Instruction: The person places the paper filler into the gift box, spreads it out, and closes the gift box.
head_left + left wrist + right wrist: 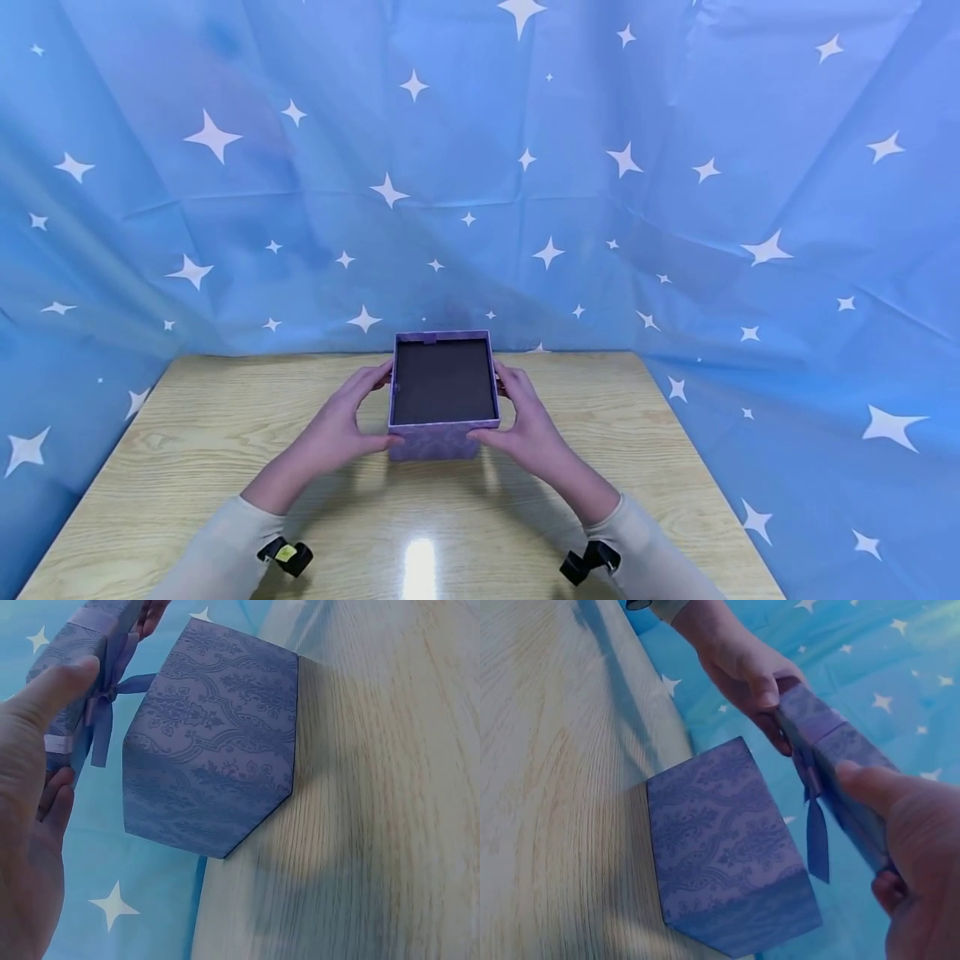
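Note:
Both hands hold a purple patterned box lid (446, 379) level, its dark inner side facing up towards the head camera. My left hand (341, 425) grips its left side, thumb on the front edge. The right hand (528, 425) grips the opposite side in the same way. A ribbon (103, 712) tied in a bow hangs from the lid's lower side, seen in the wrist views. Below stands the matching purple box base (720, 840) on the table, apart from the lid. Whether the base is open on top cannot be seen.
The box stands towards the far edge of a light wood-grain table (442, 517). A blue cloth with white stars (480, 167) hangs behind and on both sides. Black wrist cameras (288, 557) sit on the sleeves.

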Demonstrator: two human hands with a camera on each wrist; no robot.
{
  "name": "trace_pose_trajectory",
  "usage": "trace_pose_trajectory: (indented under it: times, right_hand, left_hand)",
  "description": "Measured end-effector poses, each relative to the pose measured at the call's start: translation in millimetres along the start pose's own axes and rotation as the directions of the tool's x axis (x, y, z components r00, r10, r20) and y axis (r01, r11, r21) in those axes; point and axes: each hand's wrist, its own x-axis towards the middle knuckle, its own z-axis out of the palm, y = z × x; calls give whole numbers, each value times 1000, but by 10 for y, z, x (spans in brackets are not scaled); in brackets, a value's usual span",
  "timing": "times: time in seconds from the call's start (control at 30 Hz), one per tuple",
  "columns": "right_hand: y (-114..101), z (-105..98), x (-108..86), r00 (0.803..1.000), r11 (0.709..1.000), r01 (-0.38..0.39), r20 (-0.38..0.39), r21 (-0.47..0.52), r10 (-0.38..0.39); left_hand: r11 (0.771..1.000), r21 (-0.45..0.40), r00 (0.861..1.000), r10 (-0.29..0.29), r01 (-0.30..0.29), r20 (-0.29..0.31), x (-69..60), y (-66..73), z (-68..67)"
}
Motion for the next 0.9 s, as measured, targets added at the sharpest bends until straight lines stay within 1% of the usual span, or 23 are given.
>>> trace_pose_trajectory:
  times: [0.13,0.23,0.3,0.4,0.5,0.6,0.67,0.8,0.9]
  right_hand:
    - [14,-17,-11,996,996,81,29,-23,-80]
    - [26,-32,-19,991,992,125,45,-19,-124]
    - [33,-39,-17,987,988,155,45,-13,-154]
    - [58,-43,-11,976,977,215,17,9,-215]
    - [93,-39,5,962,962,271,-39,37,-270]
    - [118,-40,22,955,956,286,-101,64,-279]
    - [124,-46,28,953,957,283,-132,59,-273]
    - [94,-63,36,951,965,262,-178,26,-253]
    - [54,-61,49,954,973,228,-210,45,-214]
  left_hand:
    - [1000,21,1000,2,-2,9,-19,27,-35]
    - [999,39,1000,18,-18,11,-29,56,-65]
    - [998,52,999,38,-38,-1,-29,66,-76]
    - [994,76,996,81,-77,-49,-28,58,-71]
    - [986,104,983,140,-129,-115,-29,42,-66]
    - [978,130,966,187,-165,-178,-31,35,-63]
    - [974,140,958,203,-177,-204,-30,36,-61]
    - [977,119,952,200,-176,-233,-18,60,-60]
    - [981,98,949,185,-165,-255,-4,85,-54]
